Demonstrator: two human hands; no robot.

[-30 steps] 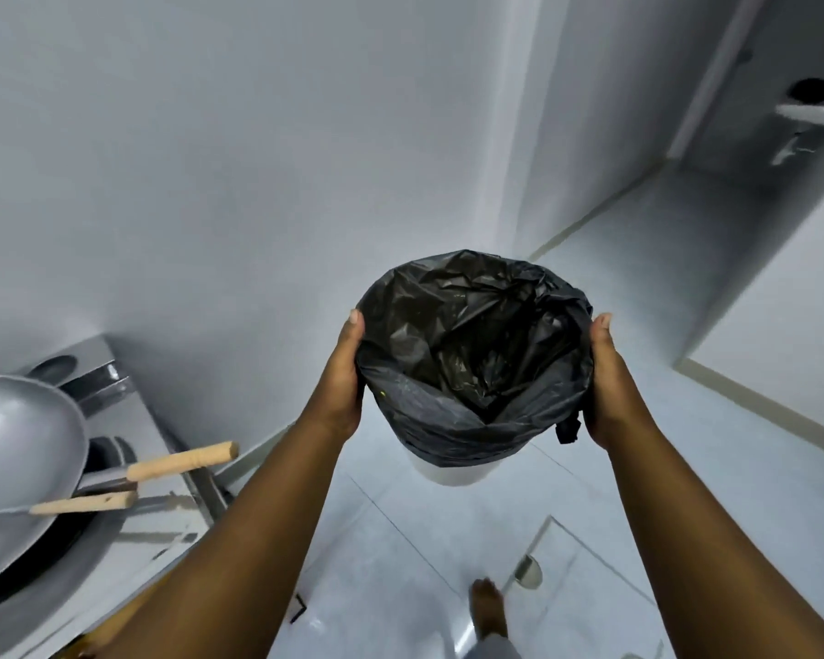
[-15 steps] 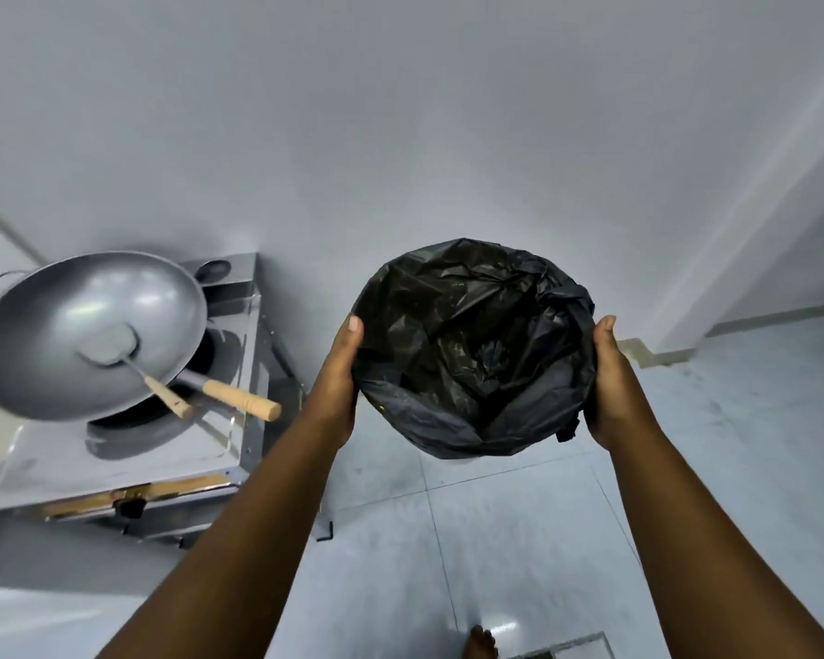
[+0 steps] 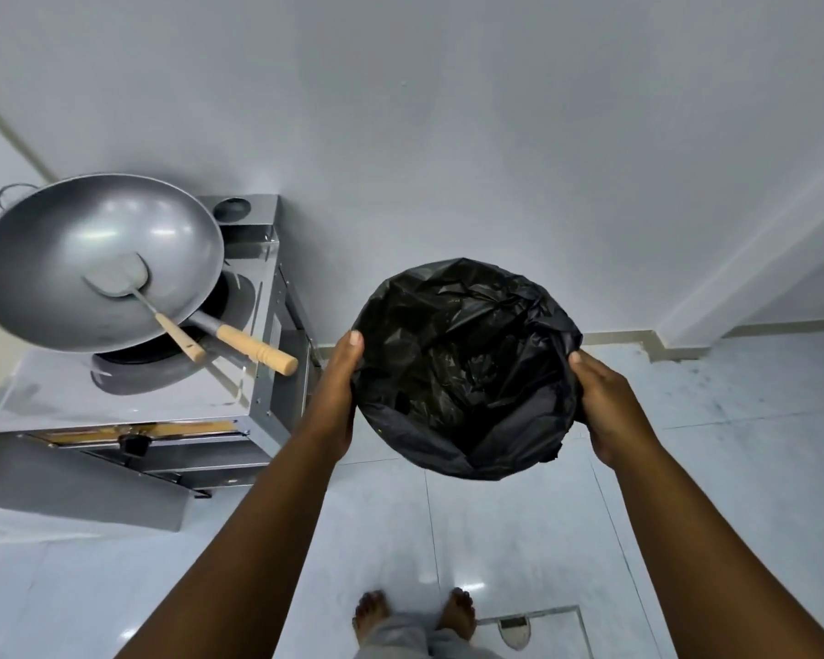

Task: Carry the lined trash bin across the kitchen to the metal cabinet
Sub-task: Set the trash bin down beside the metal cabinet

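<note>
- Against the view of half a second ago, the metal cabinet (image 3: pixel 172 397) shows more fully and sits a little nearer the lined trash bin (image 3: pixel 467 368), and both bare feet (image 3: pixel 415 611) now appear on the floor tiles (image 3: pixel 733 468) below the bin, where only one toe tip showed.
- The wok (image 3: pixel 98 259) on the cabinet shows more of its bowl, with the spatula (image 3: pixel 139 297) lying in it and the wooden handle (image 3: pixel 255 349) reaching toward the bin.
- The bin is held in the air just to the right of the cabinet, between the two hands, its black liner (image 3: pixel 510 435) folded over the rim and crumpled inside.
- The left hand (image 3: pixel 338 397) presses flat against the bin's side facing the cabinet, thumb up along the liner's edge.
- The right hand (image 3: pixel 610 411) clasps the side away from the cabinet, thumb over the rim, fingers wrapped under and hidden.
- Both forearms stretch forward and inward, wrists nearly straight, the bin gripped between the palms.
- A floor drain cover (image 3: pixel 514 630) lies just beside the feet.
</note>
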